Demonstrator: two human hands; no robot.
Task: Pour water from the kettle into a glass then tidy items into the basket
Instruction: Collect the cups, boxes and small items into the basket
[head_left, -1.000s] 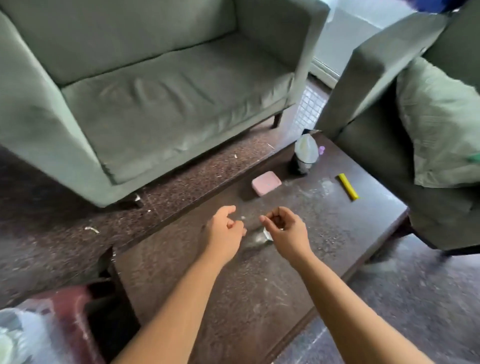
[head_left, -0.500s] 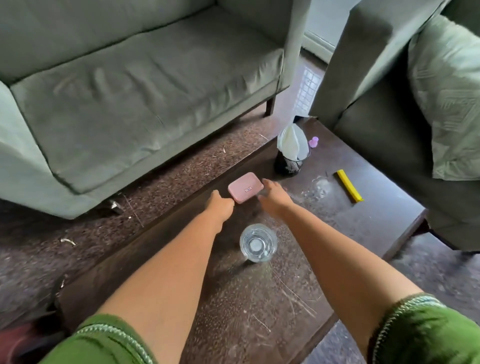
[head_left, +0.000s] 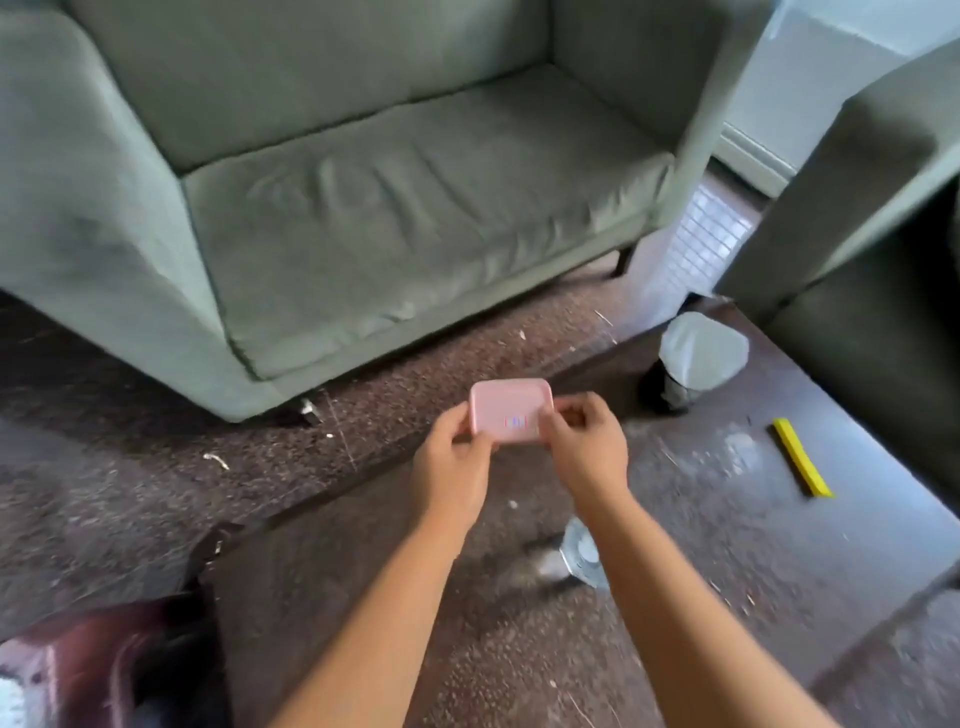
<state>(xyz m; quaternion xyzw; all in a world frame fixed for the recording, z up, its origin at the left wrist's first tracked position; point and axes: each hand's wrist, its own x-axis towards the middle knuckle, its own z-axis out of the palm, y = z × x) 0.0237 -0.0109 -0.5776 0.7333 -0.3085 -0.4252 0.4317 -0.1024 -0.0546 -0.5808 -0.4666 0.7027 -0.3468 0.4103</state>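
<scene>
A small pink box (head_left: 506, 415) is held up above the dark table (head_left: 727, 545). My left hand (head_left: 454, 462) grips its left edge and my right hand (head_left: 584, 452) pinches its right edge. A clear glass (head_left: 584, 558) stands on the table below my right forearm, partly hidden by it. At the table's far corner stands a black mesh basket (head_left: 680, 392) with a white bag (head_left: 706, 351) in it. A yellow stick (head_left: 800, 457) lies on the table to the right. No kettle is in view.
A green sofa (head_left: 389, 208) faces the table across a strip of speckled floor (head_left: 156, 467). Another green armchair (head_left: 857, 208) stands at the right. A reddish object (head_left: 104, 670) sits at the bottom left.
Both hands went from beside the glass to the pink box and lifted it off the table. The camera view has shifted.
</scene>
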